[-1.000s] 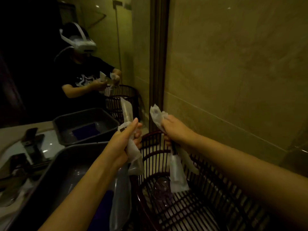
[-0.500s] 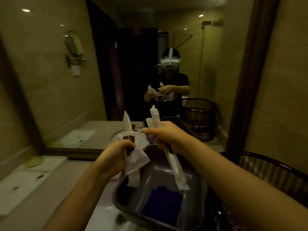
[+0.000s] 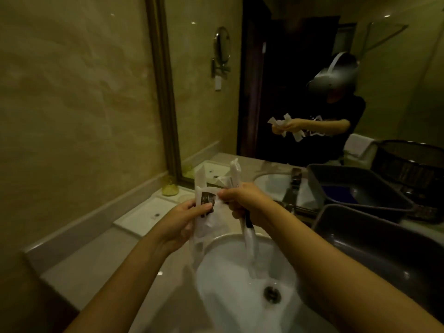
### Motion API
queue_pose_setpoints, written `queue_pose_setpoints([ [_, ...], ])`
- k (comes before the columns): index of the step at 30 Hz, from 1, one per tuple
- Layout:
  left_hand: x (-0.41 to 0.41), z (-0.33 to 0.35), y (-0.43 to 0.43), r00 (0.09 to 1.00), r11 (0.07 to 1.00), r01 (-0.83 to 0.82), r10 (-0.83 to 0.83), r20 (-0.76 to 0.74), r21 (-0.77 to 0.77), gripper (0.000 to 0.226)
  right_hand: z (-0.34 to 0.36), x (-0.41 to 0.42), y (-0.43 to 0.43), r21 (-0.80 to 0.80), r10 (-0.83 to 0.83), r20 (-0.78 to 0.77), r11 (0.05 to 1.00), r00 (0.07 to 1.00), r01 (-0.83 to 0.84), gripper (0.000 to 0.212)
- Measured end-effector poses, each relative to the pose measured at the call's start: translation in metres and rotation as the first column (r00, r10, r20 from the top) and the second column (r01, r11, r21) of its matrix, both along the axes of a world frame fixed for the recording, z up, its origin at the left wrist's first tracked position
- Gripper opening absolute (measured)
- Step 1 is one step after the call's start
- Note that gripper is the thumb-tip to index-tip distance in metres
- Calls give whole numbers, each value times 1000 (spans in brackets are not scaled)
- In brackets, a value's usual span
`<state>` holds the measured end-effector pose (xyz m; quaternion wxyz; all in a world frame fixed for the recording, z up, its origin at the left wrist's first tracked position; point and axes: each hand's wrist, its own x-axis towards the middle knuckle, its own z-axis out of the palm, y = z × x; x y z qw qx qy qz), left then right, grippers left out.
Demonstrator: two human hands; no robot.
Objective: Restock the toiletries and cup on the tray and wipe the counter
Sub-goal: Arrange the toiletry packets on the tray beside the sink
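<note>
- My left hand (image 3: 185, 219) is closed around a bunch of wrapped toiletry packets (image 3: 205, 207), thumb pressed on the dark label of the front one.
- My right hand (image 3: 242, 200) is curled shut on a long thin packet (image 3: 248, 239), which hangs down out of my fist; its top sticks up above my knuckles.
- Both bundles are over the sink (image 3: 240, 284), above its far rim.
- The tray (image 3: 141, 217) lies on the counter left of the sink, by the wall, and looks bare apart from a small dark mark.
- A yellowish cup (image 3: 170, 187) stands beyond the tray in the corner, farther from the sink.
- I judge these packets to be feather-light, thin and crinkly, with slick wrappers that slide against each other.
- The long one feels likely to hold something stiff, so I'd pinch it mid-length; the flat ones I'd take by an edge, one at a time.
- Loosening my grip here risks one dropping into the sink.
</note>
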<state>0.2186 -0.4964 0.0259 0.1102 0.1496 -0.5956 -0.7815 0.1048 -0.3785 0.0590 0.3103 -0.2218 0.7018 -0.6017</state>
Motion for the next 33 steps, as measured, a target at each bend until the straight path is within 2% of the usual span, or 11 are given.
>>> queue_pose_setpoints([
  [4,29,-20,-72,998,1000,9,-8,57,-15,53,-27,17,-70,15,-89,66,996,994,88,21],
  [9,40,-48,-134,991,990,-96,85,106,100,34,-58,22,-129,80,-140,152,988,979,129,31],
  [13,40,-74,-167,978,985,-124,101,182,116,31,-86,17,-161,77,-158,241,987,958,144,24],
  [17,30,-101,-196,961,973,-162,119,248,162,30,-113,4,-187,170,-156,202,978,967,122,17],
  [21,8,-128,-221,934,954,-238,172,314,184,26,-140,-20,-210,227,-173,175,965,969,131,24],
  [26,-31,-158,-250,854,940,-325,337,396,-99,29,-171,-57,-245,285,-178,87,947,980,147,33],
  [30,-57,-171,-269,792,920,-275,382,476,-280,39,-197,-85,-277,381,-135,-35,914,990,138,35],
  [33,-74,-179,-279,754,895,-246,418,507,-371,39,-214,-99,-296,459,-96,-78,880,992,121,35],
])
